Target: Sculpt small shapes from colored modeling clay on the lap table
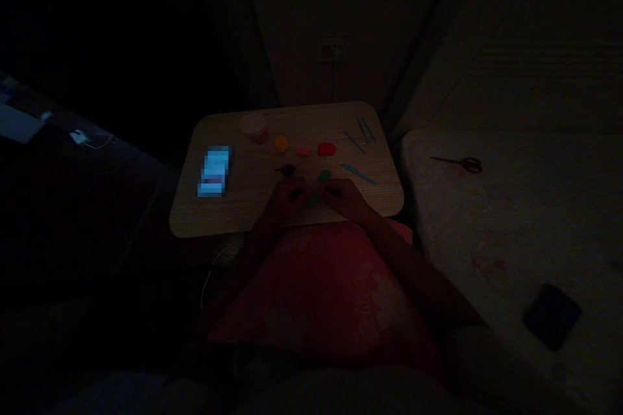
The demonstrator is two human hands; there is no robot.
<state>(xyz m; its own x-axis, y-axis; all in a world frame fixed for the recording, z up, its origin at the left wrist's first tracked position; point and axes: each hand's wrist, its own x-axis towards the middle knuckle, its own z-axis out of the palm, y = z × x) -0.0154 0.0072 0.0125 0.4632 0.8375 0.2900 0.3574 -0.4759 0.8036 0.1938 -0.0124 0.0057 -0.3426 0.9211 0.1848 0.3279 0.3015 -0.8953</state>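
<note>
My left hand (287, 201) and my right hand (343, 198) meet near the front edge of a pale wooden lap board (243, 207), pinching a small piece of green modelling clay (314, 198). Fingers partly hide it. Just beyond my right hand lies another green clay lump (324, 175). Further back sit red clay (327, 149), pink clay (303, 151), orange clay (281, 142) and dark purple clay (288, 170). A clay tub (254, 128) stands at the back left. Several thin teal sculpting tools (363, 133) lie at the right, with one more (357, 174) closer to my right hand.
A lit phone (215, 172) lies on the board's left side. A red floral cushion (321, 298) sits under my forearms. To the right, scissors (457, 164) and a black object (552, 316) rest on a pale surface (487, 227). The room is dim.
</note>
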